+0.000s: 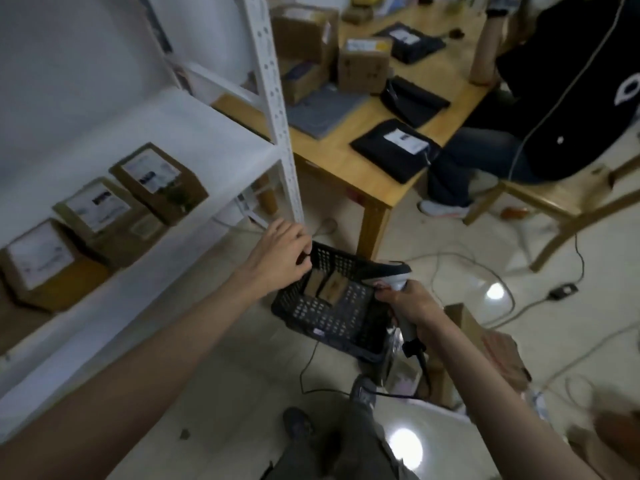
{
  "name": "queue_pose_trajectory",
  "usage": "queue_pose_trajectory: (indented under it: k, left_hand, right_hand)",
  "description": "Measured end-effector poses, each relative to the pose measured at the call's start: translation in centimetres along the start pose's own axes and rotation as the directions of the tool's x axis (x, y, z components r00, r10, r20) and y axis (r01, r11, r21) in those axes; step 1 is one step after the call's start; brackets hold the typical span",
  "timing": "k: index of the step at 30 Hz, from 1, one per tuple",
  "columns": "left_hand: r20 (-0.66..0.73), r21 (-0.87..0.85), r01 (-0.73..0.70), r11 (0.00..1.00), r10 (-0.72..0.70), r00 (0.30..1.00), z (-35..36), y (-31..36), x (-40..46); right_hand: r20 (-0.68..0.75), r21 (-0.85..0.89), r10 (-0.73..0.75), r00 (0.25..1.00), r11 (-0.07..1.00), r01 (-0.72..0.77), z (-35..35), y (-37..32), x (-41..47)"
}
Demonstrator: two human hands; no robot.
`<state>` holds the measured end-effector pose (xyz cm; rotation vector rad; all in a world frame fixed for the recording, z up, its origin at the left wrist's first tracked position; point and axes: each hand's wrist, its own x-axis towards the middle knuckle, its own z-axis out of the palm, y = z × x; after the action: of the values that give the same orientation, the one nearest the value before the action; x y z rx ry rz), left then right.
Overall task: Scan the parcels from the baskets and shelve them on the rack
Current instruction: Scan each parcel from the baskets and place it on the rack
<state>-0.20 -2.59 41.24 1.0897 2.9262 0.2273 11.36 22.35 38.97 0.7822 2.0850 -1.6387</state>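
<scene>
Parcels [325, 285] in basket [332, 317]; left grip [282, 252] pinches rim; right grip [410, 306] clamps scanner [391, 275]; rack [194, 133] beside.

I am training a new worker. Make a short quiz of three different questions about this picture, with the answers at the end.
1. True or false: the right hand holds the scanner.
2. What does the left hand grip?
A. a parcel on the rack
B. the rim of the black basket
C. the table leg
3. How many cardboard parcels stand on the lower rack shelf in view?

Key: 1 true; 2 B; 3 three.
</scene>
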Motion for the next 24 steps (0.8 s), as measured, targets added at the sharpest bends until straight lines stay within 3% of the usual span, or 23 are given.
queue_pose_trajectory:
  k: [5, 10, 20, 24]
  left_hand:
    - [0.257, -0.054, 0.033, 0.998, -0.018, 0.966, 8.6, 3.5, 2.3]
    - [0.476, -0.068, 0.093, 0.993, -0.05, 0.878, 17.0, 6.4, 3.3]
    - [0.735, -0.077, 0.284, 0.956, -0.138, 0.664, 35.8, 8.3, 3.7]
    - [0.756, -0.059, 0.326, 0.944, -0.171, 0.632, 43.6, 7.1, 4.5]
  right_hand:
    - [-0.032, 0.074, 0.14, 0.99, 0.988, -0.137, -3.4, 7.5, 2.1]
    - [-0.05, 0.079, 0.276, 0.96, 0.959, -0.272, -5.5, 14.6, 4.6]
    - [-0.01, 0.235, 0.477, 0.879, 0.855, -0.461, -2.2, 29.1, 13.8]
    - [-0.005, 0.252, 0.477, 0.879, 0.851, -0.461, 0.8, 33.3, 18.7]
